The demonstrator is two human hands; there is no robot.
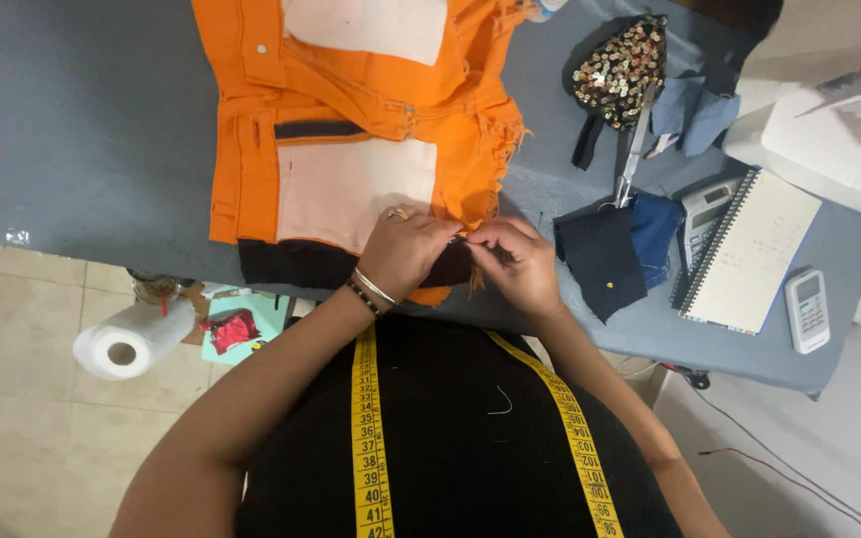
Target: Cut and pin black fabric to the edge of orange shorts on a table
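Two hands meet at the near edge of the grey table (pixel 82 149), right in front of you. Your left hand (pixel 406 249) rests on the orange shorts (pixel 251 120), with its fingers bent and pressed together on the cloth. A ring sits on one finger and thin bracelets go round that wrist. Your right hand (pixel 520 261) is just beside it, and its fingertips are pinched tight on the frayed orange hem. What is between them is too small to see. A black strip of cloth (pixel 281 261) lies under the near edge of the shorts, touching both hands.

The shorts lie inside out, so their pale pocket linings show. A yellow tape (pixel 369 428) hangs round your neck and down your black top.

To the right of your hands lies a dark blue patch (pixel 600 259) with a tiny gold dot. Scissors (pixel 632 154) lie past it, next to a shiny sequin piece (pixel 622 68) and some blue scraps. Near the right edge you have a spiral notebook (pixel 754 249), open, with a grey calculator (pixel 702 214) half under it. A small white remote (pixel 807 309) lies just beside the notebook. A white machine (pixel 829 139) stands in the far right corner.

On the floor to your left lies a white paper roll (pixel 137 339), near a green card with a red wrapper on it.
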